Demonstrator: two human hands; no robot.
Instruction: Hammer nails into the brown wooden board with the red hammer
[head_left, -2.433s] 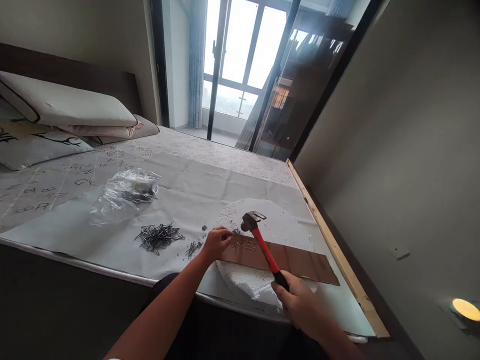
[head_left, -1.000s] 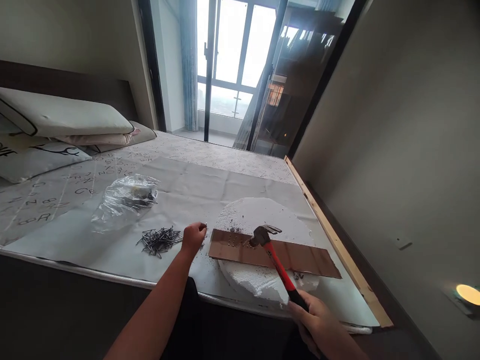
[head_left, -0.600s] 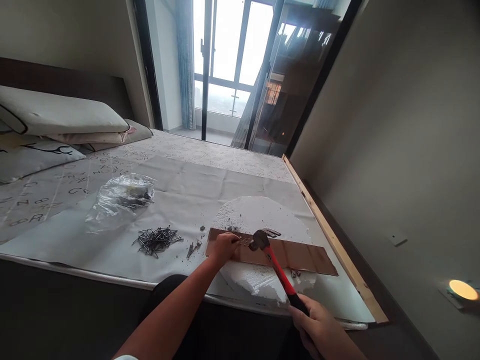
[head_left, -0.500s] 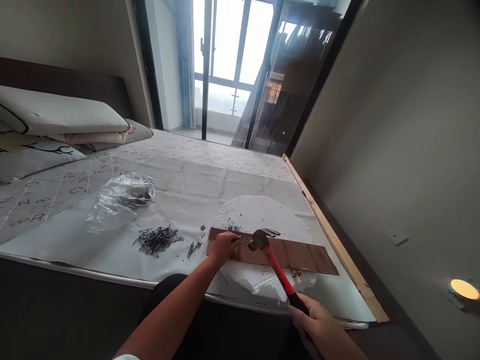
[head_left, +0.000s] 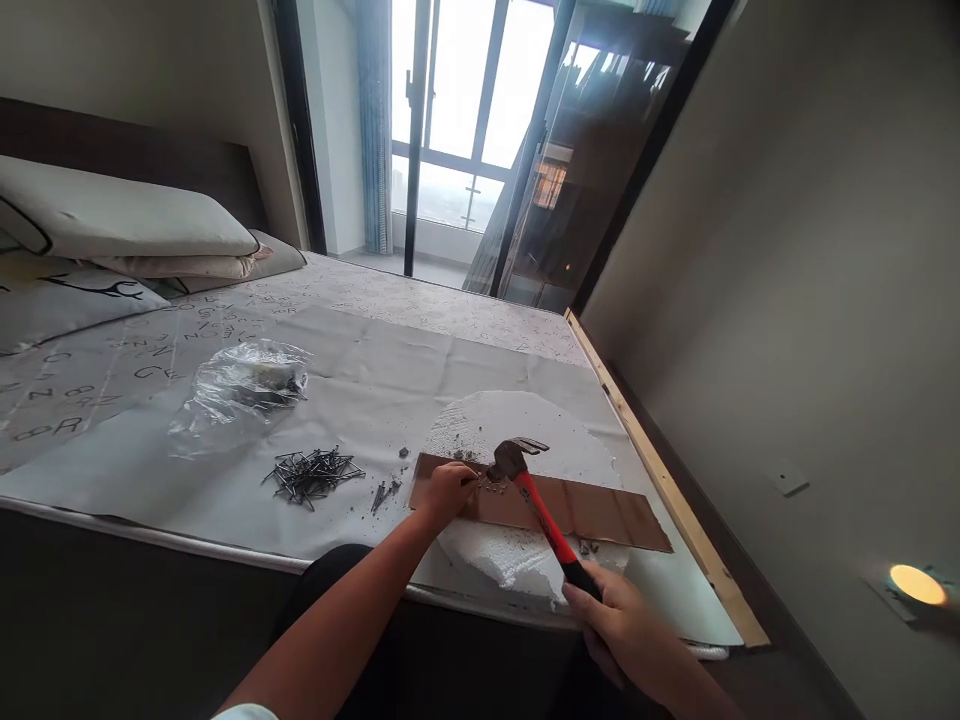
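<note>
While nails (head_left: 313, 474) lie left, hammer (head_left: 538, 506) crosses cardboard (head_left: 600, 512).

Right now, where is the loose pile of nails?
The pile of nails lies on the grey sheet, left of the left hand and cardboard strip, just in front of the plastic bag.

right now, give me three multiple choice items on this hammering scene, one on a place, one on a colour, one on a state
1. Where is the loose nail pile?
A. left of the cardboard strip
B. on the pillow
C. on the floor

2. What colour is the hammer shaft?
A. blue
B. red
C. yellow

3. What is the right hand doing?
A. lying open
B. gripping the hammer's handle end
C. holding a bag

Answers:
1 A, the pile lies on the sheet beyond the left hand.
2 B, red above a black grip.
3 B, fingers wrap the grip.
</note>
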